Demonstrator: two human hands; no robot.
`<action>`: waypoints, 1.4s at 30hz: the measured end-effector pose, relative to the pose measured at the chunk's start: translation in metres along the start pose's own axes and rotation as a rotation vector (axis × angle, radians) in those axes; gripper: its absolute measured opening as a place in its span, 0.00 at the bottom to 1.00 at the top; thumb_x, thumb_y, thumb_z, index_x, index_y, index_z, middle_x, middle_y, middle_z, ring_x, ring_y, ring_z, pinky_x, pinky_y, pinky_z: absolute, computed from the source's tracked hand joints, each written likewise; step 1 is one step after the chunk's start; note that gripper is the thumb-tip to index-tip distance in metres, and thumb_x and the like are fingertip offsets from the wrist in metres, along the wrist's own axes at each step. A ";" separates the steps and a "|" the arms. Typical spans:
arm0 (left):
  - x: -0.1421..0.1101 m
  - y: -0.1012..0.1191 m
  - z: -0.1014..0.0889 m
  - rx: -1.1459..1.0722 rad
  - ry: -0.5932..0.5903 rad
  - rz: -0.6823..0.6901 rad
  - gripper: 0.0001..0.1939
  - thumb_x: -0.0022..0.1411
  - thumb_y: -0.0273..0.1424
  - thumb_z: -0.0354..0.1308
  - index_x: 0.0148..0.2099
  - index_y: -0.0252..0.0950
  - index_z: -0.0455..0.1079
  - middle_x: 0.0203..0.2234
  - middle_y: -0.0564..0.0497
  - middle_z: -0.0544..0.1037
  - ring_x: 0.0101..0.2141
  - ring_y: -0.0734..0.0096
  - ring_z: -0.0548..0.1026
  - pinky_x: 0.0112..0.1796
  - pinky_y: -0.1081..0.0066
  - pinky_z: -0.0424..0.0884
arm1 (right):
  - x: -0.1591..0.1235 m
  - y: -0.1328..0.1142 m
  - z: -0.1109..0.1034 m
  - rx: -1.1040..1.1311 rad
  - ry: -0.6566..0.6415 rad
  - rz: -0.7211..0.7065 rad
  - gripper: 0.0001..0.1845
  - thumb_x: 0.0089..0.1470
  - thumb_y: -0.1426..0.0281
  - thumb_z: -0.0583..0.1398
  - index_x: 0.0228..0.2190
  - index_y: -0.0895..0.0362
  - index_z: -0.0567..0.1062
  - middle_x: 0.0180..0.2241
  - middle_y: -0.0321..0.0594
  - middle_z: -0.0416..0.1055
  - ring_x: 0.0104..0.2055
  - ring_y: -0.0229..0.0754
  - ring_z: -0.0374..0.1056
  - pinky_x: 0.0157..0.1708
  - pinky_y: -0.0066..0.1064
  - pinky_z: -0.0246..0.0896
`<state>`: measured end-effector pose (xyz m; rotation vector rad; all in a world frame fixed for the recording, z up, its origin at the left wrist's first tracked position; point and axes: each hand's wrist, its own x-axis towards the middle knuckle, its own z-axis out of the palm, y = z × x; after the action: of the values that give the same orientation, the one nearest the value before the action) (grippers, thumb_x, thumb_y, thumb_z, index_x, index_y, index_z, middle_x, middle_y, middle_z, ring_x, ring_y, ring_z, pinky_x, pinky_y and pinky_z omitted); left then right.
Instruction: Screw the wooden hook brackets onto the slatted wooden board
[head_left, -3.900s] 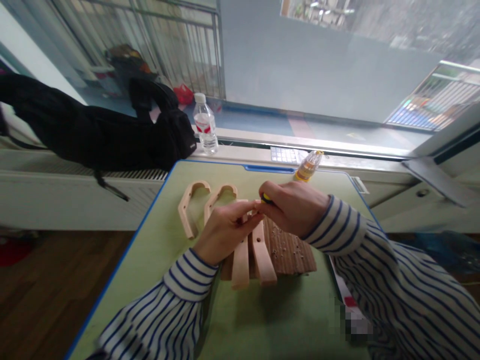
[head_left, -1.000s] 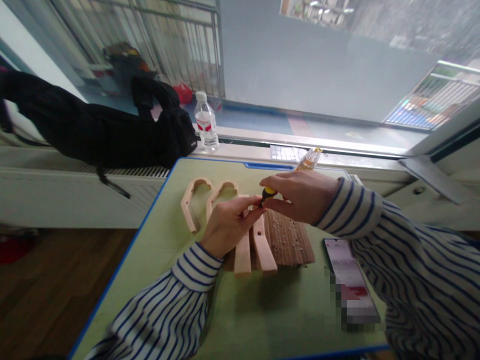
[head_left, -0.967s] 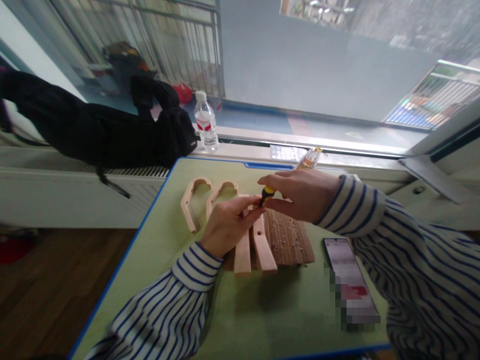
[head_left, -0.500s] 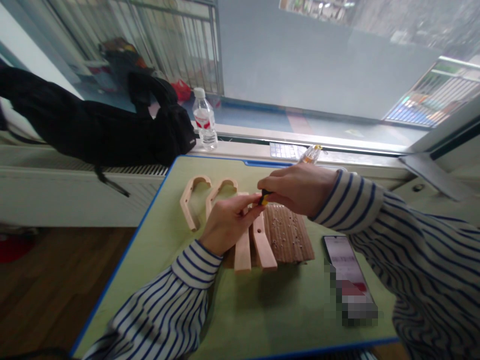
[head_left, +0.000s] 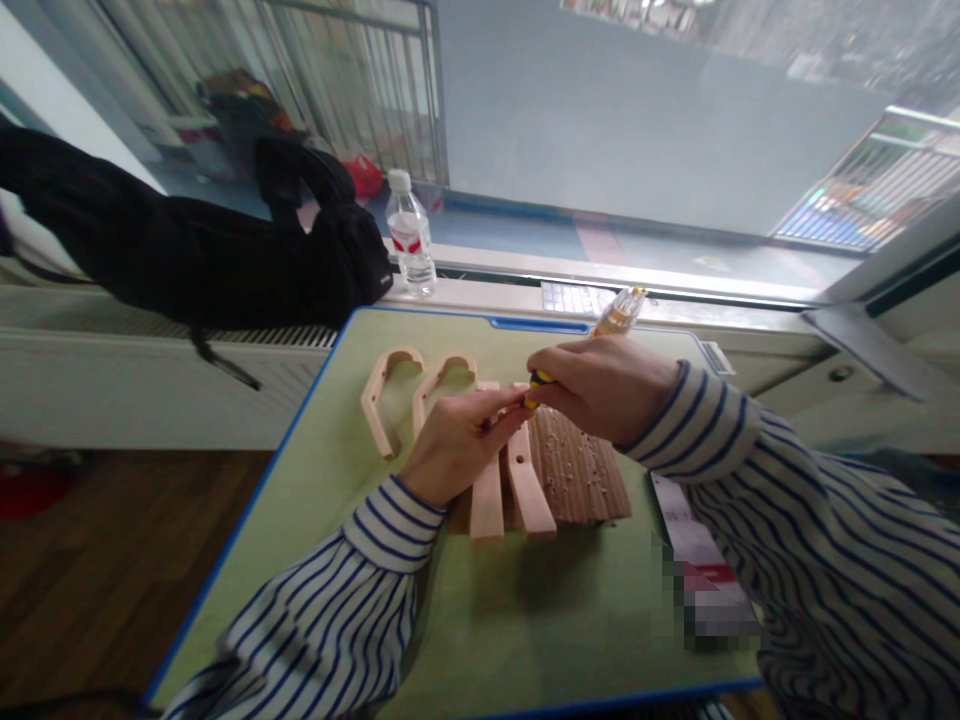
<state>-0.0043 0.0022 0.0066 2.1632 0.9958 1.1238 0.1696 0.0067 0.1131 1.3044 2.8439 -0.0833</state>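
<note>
A screwdriver (head_left: 539,379) with a yellow and black handle stands between my two hands, its tip hidden. My right hand (head_left: 611,385) is closed around the upper handle. My left hand (head_left: 454,445) pinches the lower yellow part between thumb and fingers. Beneath them, two pale wooden pieces, the left one (head_left: 487,507) and the right one (head_left: 532,495) with a dark hole, lie across a brown ridged board (head_left: 589,470) dotted with small holes or specks. Two curved wooden hooks, the outer (head_left: 372,402) and the inner (head_left: 429,383), lie left of the board.
The green table (head_left: 315,520) has a blue edge. A phone (head_left: 694,540) lies right of the board, partly under my right sleeve. Behind my right hand is a clear packet (head_left: 619,312). A water bottle (head_left: 410,240) and a black bag (head_left: 247,265) are by the window.
My right hand has shifted slightly right and turned, showing more of the yellow handle. The right forearm now covers more of the phone. My left hand stays nearly still.
</note>
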 end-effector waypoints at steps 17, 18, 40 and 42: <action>-0.002 -0.005 0.003 0.113 0.137 0.002 0.13 0.57 0.35 0.60 0.44 0.36 0.73 0.22 0.55 0.75 0.20 0.81 0.68 0.23 0.78 0.64 | 0.000 0.004 0.000 0.044 0.035 -0.095 0.19 0.58 0.64 0.50 0.47 0.60 0.66 0.39 0.46 0.70 0.36 0.40 0.65 0.31 0.30 0.53; -0.002 -0.006 0.002 0.112 0.137 0.000 0.13 0.57 0.35 0.60 0.44 0.36 0.73 0.22 0.55 0.75 0.20 0.81 0.68 0.23 0.78 0.64 | 0.001 0.005 -0.001 0.048 0.034 -0.112 0.19 0.58 0.65 0.50 0.49 0.59 0.65 0.40 0.46 0.70 0.37 0.40 0.65 0.32 0.30 0.53; 0.001 -0.005 -0.004 -0.081 -0.069 -0.046 0.13 0.63 0.32 0.53 0.49 0.36 0.71 0.31 0.51 0.78 0.29 0.76 0.72 0.30 0.76 0.68 | 0.002 -0.006 0.014 0.038 0.119 0.049 0.17 0.59 0.64 0.47 0.37 0.63 0.69 0.31 0.45 0.70 0.28 0.37 0.60 0.27 0.30 0.50; 0.001 -0.004 -0.004 -0.039 -0.066 -0.037 0.13 0.63 0.32 0.53 0.49 0.37 0.71 0.30 0.52 0.77 0.27 0.77 0.71 0.28 0.76 0.67 | 0.003 -0.008 0.015 0.046 0.122 0.062 0.17 0.59 0.64 0.47 0.38 0.63 0.69 0.31 0.45 0.70 0.29 0.38 0.61 0.28 0.30 0.50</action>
<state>-0.0088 0.0054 0.0063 2.1280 0.9729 1.0398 0.1614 0.0023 0.0987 1.4549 2.9144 -0.0717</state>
